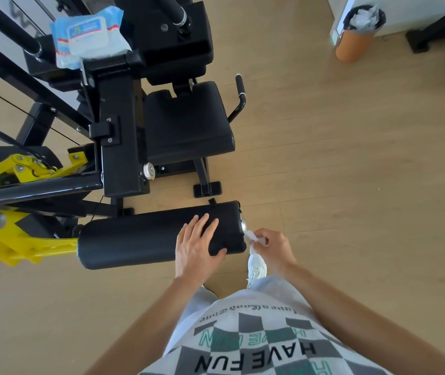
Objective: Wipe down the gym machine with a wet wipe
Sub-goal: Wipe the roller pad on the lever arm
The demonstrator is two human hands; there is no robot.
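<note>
The right hand [271, 243] pinches a crumpled wet wipe [253, 236] just off the right end cap of the roller pad [145, 240], seemingly touching it. The pad's long axis runs leftward from there; the left hand [195, 246] lies open, flat on top.

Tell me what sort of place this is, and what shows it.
Most likely a gym or home workout room. A black-and-yellow weight machine with a padded seat and roller pad fills the view on a wood-look floor, a pack of wet wipes rests on it, and a bin stands nearby.
</note>
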